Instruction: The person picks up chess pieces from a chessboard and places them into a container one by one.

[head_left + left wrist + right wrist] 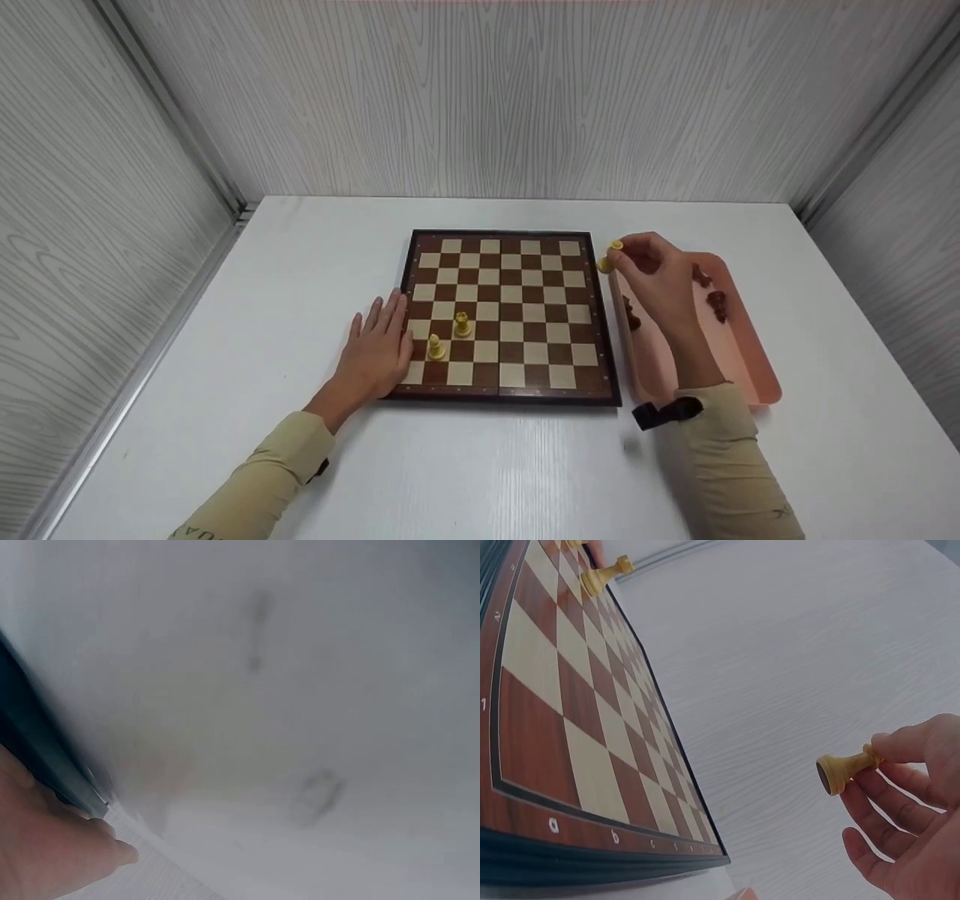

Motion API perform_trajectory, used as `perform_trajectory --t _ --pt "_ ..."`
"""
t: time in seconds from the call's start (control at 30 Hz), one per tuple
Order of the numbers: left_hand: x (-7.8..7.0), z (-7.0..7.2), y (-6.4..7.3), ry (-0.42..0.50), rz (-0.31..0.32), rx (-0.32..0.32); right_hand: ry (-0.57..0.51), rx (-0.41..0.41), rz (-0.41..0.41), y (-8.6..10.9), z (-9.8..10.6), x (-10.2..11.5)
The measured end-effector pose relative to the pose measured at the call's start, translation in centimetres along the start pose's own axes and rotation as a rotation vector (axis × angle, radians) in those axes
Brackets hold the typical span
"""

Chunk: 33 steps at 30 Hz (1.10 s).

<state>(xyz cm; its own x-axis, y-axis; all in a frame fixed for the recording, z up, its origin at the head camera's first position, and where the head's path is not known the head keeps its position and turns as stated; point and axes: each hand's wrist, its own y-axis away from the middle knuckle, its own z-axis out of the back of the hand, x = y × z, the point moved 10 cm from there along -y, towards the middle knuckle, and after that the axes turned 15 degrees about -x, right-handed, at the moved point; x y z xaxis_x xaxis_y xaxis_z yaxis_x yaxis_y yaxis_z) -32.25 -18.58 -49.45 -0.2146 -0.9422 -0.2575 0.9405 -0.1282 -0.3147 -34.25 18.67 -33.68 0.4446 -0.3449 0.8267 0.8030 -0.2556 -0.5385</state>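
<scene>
My right hand [660,281] pinches a yellow chess piece [607,261] by its top, between thumb and fingers. In the right wrist view, that chess piece [847,767] is tilted with its dark underside showing, its head hidden by the fingertips. This hand is over the far end of a pink tray [750,352], beside the chessboard's right edge. My left hand [375,352] rests with straight fingers along the left edge of the chessboard [536,311]. Near it on the board stand a yellow pawn [436,349] and a taller yellow piece with a flared top [463,325].
Dark brown chess pieces [718,306] lie in the pink tray, partly behind the right forearm. Board and tray stand on a white table [300,240]. Grey wood-grain panels [480,97] rise behind and at both sides.
</scene>
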Motion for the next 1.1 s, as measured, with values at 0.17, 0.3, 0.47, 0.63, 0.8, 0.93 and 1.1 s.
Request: perform_trajectory --t 0.17,0.3,0.47,0.63,0.8,0.93,1.1 --pt "0.0 0.1 0.0 0.006 0.002 0.002 0.022 -0.029 -0.011 -0.4 0.7 -1.0" --pt "0.1 0.0 0.0 -0.009 0.006 0.022 0.022 -0.041 -0.025 -0.6 1.4 -1.9" --pt "0.0 0.1 -0.2 -0.013 0.000 0.030 0.026 -0.067 -0.040 -1.0 2.5 -2.8" --pt "-0.1 0.2 -0.2 -0.011 -0.011 0.018 0.078 -0.100 -0.054 -1.3 3.8 -3.8" --pt "0.0 0.0 -0.1 -0.007 -0.006 0.014 0.143 -0.114 -0.082 -1.3 4.6 -5.0" --pt "0.0 -0.1 -0.1 -0.008 -0.007 0.015 0.144 -0.110 -0.091 -1.3 4.8 -5.4" --pt "0.1 -0.2 0.0 -0.012 -0.004 0.023 0.140 -0.110 -0.115 -1.4 5.1 -6.4"
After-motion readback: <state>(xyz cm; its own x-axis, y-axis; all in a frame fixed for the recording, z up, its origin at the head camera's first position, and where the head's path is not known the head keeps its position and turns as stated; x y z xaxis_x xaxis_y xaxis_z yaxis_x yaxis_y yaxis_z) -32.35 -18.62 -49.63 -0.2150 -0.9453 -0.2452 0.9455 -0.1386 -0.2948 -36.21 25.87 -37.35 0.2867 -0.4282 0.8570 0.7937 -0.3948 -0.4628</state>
